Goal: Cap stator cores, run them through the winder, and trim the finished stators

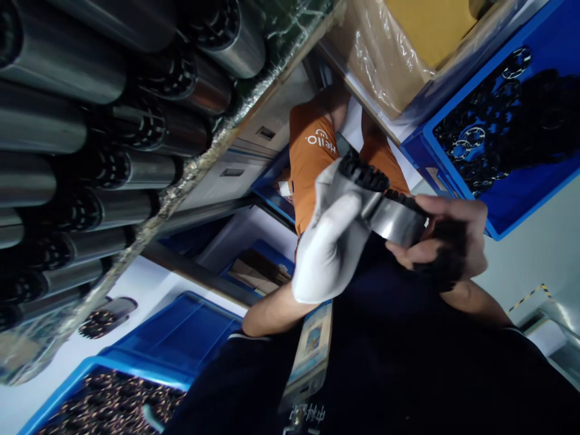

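My left hand (333, 244), in a white glove, is closed round a metal cylinder (360, 187) with a black toothed ring on its upper end. Its thumb lies along the metal side. My right hand (462, 232), bare, pinches a second, shorter-looking metal cylinder (399, 220) between thumb and fingers; this one also has a black toothed rim. The two cylinders sit side by side and seem to touch. Blurred black pieces (446, 254) rest in the right palm, and I cannot make out their kind. Both cylinders are tilted, their lower ends partly hidden.
On the left, a plastic-wrapped edge (181, 187) borders rows of metal cylinders (140, 172). A blue bin (430, 136) at the right contains black rings. Copper-coloured parts fill another blue bin (93, 362) at lower left. A plastic-lined carton (385, 60) stands beyond my orange-clad legs (310, 163).
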A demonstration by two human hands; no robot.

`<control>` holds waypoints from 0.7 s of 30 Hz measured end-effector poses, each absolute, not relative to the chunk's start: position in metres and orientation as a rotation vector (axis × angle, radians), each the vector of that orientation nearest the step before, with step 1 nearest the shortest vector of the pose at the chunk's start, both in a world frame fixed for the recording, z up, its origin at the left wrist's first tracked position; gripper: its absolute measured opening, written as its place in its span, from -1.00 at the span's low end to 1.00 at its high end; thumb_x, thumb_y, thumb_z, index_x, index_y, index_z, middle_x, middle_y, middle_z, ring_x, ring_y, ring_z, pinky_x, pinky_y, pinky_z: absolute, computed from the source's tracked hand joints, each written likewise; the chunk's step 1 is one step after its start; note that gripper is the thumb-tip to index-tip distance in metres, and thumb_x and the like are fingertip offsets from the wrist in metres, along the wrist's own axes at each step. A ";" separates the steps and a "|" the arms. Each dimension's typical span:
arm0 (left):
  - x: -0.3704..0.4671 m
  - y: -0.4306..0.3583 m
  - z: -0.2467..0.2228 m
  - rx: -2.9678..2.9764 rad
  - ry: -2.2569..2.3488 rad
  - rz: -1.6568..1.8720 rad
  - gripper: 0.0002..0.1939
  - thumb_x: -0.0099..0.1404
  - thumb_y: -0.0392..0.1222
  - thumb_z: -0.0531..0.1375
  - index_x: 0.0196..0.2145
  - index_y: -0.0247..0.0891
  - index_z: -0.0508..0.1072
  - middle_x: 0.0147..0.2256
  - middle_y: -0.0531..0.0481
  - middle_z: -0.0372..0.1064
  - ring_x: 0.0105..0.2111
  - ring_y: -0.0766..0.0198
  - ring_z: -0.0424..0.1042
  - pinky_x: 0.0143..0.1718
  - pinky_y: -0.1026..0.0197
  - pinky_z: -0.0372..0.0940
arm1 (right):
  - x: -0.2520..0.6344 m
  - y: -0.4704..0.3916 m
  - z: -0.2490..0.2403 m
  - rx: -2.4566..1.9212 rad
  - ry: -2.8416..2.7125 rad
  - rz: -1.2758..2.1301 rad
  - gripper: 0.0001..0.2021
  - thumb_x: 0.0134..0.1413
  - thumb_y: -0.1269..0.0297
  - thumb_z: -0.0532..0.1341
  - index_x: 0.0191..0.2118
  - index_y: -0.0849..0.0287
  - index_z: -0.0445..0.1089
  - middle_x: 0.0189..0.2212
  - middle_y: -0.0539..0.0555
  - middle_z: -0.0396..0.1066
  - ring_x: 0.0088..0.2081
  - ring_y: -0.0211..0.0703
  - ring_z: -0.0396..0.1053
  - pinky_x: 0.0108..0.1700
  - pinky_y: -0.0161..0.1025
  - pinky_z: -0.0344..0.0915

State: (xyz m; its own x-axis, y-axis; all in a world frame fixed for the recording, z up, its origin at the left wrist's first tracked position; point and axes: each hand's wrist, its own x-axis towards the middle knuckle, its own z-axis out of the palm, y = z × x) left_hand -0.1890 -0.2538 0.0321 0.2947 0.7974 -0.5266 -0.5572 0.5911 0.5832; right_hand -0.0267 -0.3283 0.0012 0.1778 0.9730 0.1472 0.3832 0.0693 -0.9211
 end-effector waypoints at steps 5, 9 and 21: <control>-0.194 -0.238 0.018 0.409 0.904 1.010 -0.27 0.00 0.45 0.66 -0.01 0.10 0.61 -0.06 0.00 0.64 0.28 -0.18 0.55 0.25 -0.17 0.56 | -0.025 -0.308 0.024 -1.161 -1.290 0.970 -0.77 0.31 0.22 0.56 -0.20 -0.02 0.49 0.09 0.04 0.73 0.06 0.05 0.74 0.11 0.03 0.77; -0.174 -0.236 0.019 0.278 0.996 1.039 -0.21 0.22 0.83 0.20 -0.21 0.02 0.53 -0.21 -0.10 0.60 0.30 -0.23 0.49 0.17 -0.19 0.58 | -0.050 -0.296 0.019 -1.302 -1.364 0.825 -0.81 0.32 0.18 0.58 -0.18 -0.03 0.57 -0.19 0.02 0.73 -0.20 -0.01 0.71 -0.06 -0.05 0.74; -0.194 -0.263 -0.037 0.423 0.929 0.961 -0.45 0.30 0.29 0.54 0.10 0.03 0.56 -0.02 -0.07 0.66 0.17 -0.21 0.63 0.22 -0.20 0.51 | -0.024 -0.291 0.025 -1.485 -1.642 0.728 -0.88 0.37 0.09 0.39 -0.17 -0.04 0.58 -0.08 0.08 0.63 -0.08 0.02 0.66 -0.05 -0.05 0.67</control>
